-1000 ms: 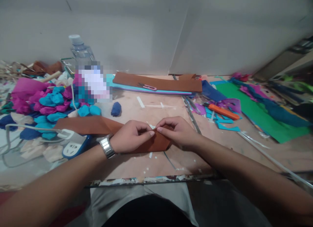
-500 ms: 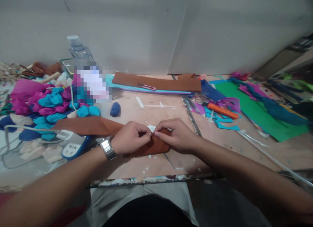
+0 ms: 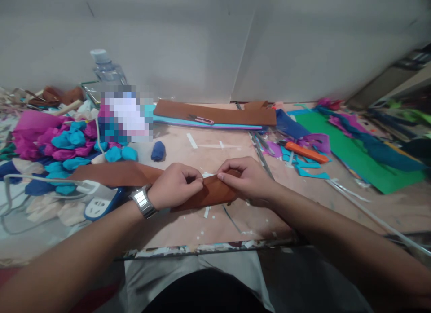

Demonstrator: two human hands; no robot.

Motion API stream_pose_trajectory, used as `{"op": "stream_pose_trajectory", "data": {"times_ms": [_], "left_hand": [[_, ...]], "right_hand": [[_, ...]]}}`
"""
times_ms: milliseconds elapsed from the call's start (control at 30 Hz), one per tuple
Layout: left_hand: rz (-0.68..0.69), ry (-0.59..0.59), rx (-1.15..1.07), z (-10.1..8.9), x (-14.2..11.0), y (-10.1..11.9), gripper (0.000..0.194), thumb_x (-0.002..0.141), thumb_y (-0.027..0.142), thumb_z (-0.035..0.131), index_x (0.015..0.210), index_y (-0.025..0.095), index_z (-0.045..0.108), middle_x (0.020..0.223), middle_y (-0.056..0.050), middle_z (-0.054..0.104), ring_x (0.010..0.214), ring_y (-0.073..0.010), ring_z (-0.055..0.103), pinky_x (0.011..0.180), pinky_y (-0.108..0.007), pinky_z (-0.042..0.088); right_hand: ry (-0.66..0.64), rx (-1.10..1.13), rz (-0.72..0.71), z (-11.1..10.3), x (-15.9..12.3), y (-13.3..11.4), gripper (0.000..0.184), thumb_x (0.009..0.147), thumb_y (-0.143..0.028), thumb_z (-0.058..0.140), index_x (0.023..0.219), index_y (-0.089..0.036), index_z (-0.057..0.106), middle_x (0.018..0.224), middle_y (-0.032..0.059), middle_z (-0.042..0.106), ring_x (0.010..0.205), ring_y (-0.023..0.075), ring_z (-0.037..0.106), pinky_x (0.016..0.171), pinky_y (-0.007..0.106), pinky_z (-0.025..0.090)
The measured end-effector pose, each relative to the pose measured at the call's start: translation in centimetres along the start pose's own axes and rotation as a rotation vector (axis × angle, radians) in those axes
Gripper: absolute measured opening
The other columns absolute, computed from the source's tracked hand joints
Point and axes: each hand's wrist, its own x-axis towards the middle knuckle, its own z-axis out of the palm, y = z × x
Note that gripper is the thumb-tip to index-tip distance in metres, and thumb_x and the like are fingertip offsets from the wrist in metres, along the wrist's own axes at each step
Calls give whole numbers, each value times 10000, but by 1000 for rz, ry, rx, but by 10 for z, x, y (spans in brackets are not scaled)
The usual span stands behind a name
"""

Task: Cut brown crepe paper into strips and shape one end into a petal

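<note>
A long brown strip of crepe paper or cloth (image 3: 208, 194) stretches sideways in front of me, its left part reaching out past my wrist. My left hand (image 3: 178, 185), with a metal watch (image 3: 144, 202) on the wrist, pinches the strip's upper edge between thumb and forefinger. A short way to the right, my right hand (image 3: 244, 178) pinches the same edge. Between the two pinches the edge runs fairly straight. Just behind that edge a bit of white shows, too small to make out.
Magenta, turquoise and blue bunched pieces (image 3: 72, 138) heap at the left, by a white-blue power strip (image 3: 101, 203) and a plastic bottle (image 3: 107, 68). Thread snips (image 3: 203, 120) lie on a folded brown piece (image 3: 232, 113). An orange cutter (image 3: 305, 152) and green sheet (image 3: 357, 156) lie right.
My two hands, earlier with fingertips meeting on the strip's edge, have drawn slightly apart. More of the brown edge now shows between them.
</note>
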Motion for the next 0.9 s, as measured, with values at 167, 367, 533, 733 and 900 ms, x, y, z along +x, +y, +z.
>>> {"op": "stream_pose_trajectory", "data": {"times_ms": [167, 367, 533, 733, 900], "left_hand": [[-20, 24, 24, -2, 1, -2, 258, 851, 243, 529, 648, 147, 656, 620, 23, 571, 617, -119, 491, 608, -266, 352], [-41, 84, 14, -5, 1, -1, 266, 851, 234, 528, 626, 152, 645, 614, 24, 581, 620, -124, 508, 603, -261, 359], [-19, 151, -24, -6, 0, -3, 284, 851, 214, 505, 581, 160, 577, 562, 32, 524, 587, -122, 486, 584, -267, 328], [20, 74, -125, -4, 0, -1, 351, 978, 347, 489, 756, 150, 676, 704, 9, 624, 689, -138, 548, 672, -263, 399], [40, -150, -124, 2, -2, 2, 378, 967, 466, 588, 787, 142, 659, 685, 30, 537, 656, -118, 457, 605, -247, 339]], "right_hand": [[52, 32, 28, -2, 2, -1, 143, 854, -265, 677, 793, -171, 767, 767, 21, 760, 722, 160, 655, 661, 252, 463], [69, 10, 12, -5, 5, 2, 132, 842, -258, 683, 784, -168, 760, 763, 23, 751, 722, 164, 650, 670, 262, 461], [73, 39, 29, -4, 5, 3, 134, 839, -257, 679, 781, -163, 755, 739, 18, 737, 695, 156, 632, 638, 252, 445], [29, 71, 51, 2, 0, 0, 140, 860, -265, 682, 787, -168, 752, 745, 15, 735, 691, 148, 623, 635, 248, 445], [-10, 37, 51, 6, -2, 0, 152, 878, -281, 683, 823, -167, 768, 769, 27, 756, 713, 160, 646, 653, 256, 467]]}}
